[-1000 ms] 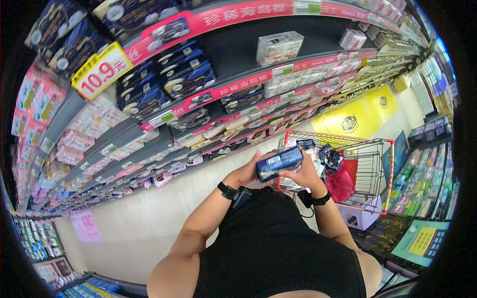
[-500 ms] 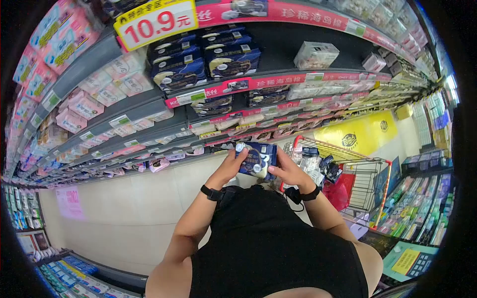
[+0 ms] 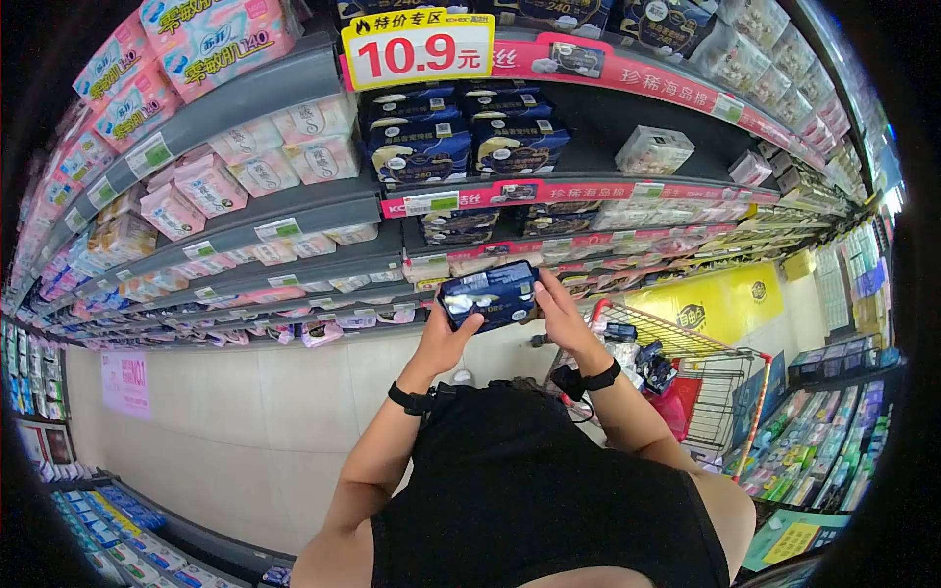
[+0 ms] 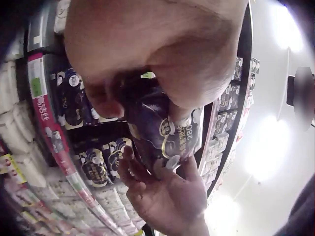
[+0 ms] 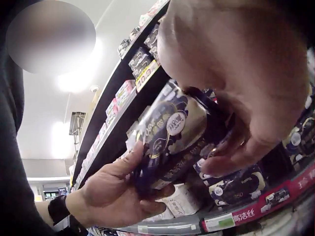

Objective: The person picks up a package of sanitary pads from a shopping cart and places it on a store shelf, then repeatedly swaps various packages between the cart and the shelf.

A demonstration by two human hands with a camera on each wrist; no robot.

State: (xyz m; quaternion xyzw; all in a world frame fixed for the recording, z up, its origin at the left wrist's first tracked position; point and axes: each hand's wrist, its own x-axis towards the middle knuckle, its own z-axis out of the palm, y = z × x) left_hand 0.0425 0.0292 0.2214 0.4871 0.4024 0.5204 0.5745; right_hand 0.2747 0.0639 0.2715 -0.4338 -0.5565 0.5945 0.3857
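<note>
In front of the black top, both hands hold a dark blue pack of sanitary pads (image 3: 490, 295), its printing gold and white. My left hand (image 3: 443, 340) grips the left end, thumb over the near face. The other end is between the thumb and fingers of my right hand (image 3: 569, 318). The left wrist view shows "280" on a face of the pack (image 4: 172, 135). Seen from the right wrist, the left hand (image 5: 115, 194) has its thumb on the printed face, while the right hand (image 5: 246, 83) covers the far end.
Similar blue packs (image 3: 420, 152) stand on the shelf ahead, under a yellow 10.9 price sign (image 3: 419, 49). Pink packs (image 3: 218, 44) fill shelves on the left. To the right is a wire shopping cart (image 3: 720, 392) with goods inside. A yellow floor sticker (image 3: 686, 304) lies beyond it.
The pack has been turned over in both hands, its printed face showing half a second ago and another side now. Head view has swung left, so shelves and price sign appear farther right.
</note>
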